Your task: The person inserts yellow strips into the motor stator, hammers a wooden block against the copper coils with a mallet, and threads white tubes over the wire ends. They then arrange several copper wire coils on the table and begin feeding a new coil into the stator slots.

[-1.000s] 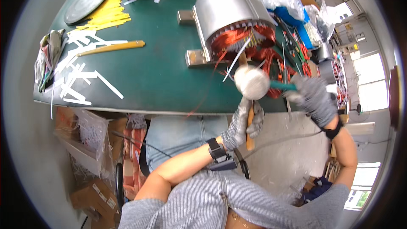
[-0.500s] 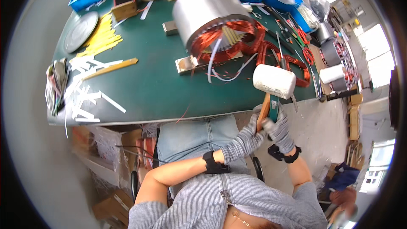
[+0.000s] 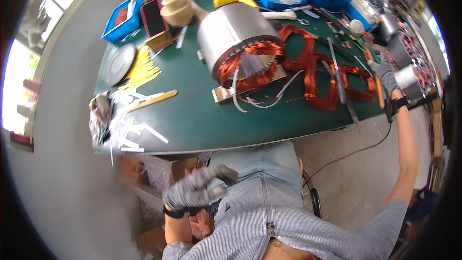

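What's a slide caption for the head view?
Gloved right hand at the right end of the green workbench, left hand by the lap, copper-wire coils beside a stator.

Through the head camera I see the left hand, gloved in grey, by the lap with its fingers parted. I have the right hand out at the right end of the green table, a wooden stick right by it; I can't make out its grip. Mid-table I see a steel cylinder with copper windings at its near end, copper coils to its right. Yellow strips fan out beside a grey disc at left.
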